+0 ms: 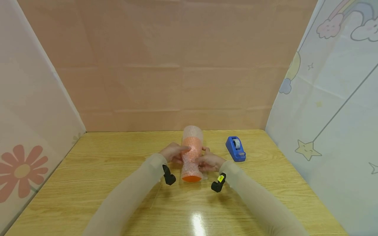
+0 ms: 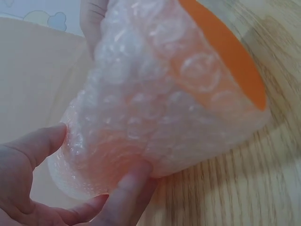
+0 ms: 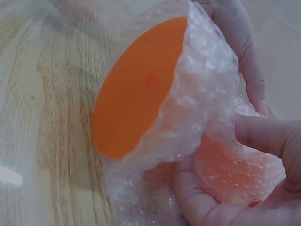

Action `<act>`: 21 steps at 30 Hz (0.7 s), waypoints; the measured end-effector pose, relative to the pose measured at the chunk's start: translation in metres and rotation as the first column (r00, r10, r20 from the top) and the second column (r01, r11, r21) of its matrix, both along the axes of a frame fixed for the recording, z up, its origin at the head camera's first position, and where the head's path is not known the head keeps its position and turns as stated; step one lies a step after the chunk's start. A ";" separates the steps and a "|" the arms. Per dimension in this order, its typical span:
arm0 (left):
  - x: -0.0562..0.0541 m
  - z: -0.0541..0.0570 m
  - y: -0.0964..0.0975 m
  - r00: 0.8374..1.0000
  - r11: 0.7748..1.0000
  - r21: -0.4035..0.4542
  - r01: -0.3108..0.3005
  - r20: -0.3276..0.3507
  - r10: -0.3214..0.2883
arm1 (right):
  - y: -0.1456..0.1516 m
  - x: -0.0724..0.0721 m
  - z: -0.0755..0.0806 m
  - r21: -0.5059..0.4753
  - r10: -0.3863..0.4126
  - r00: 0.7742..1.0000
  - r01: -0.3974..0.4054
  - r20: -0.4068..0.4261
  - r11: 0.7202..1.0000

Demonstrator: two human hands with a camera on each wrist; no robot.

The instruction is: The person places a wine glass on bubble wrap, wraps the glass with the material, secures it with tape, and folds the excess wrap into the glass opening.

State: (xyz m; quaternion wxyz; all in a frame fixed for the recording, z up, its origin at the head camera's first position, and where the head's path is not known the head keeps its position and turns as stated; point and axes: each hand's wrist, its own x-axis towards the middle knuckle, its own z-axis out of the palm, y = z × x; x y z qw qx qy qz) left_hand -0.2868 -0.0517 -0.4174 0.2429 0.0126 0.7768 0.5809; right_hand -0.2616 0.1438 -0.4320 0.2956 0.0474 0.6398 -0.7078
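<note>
An orange object wrapped in bubble wrap [image 1: 192, 147], wide at both ends and narrower in between, lies on the table with its flat orange end [image 3: 136, 89] towards me. From the left side my left hand [image 1: 172, 152] holds it, thumb on top and fingers curled beneath, as the left wrist view shows. My right hand [image 1: 211, 161] grips the narrow part from the other side, its thumb and fingers pressing into the bubble wrap [image 3: 207, 84]. A loose flap of wrap [image 3: 141, 197] sticks out below the right hand's fingers. The object's exact kind is hidden by the wrap.
To the right of the wrapped object stands a blue tape dispenser [image 1: 236, 150] with a roll of tape in it. The wooden table [image 1: 103, 164] ends at a pinkish back wall [image 1: 177, 65], with patterned sheets at both sides.
</note>
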 end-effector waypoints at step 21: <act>0.003 0.006 0.006 0.994 0.999 -0.033 0.020 -0.105 -0.023 | 0.005 0.002 0.001 0.060 0.023 0.999 -0.020 -0.041 0.998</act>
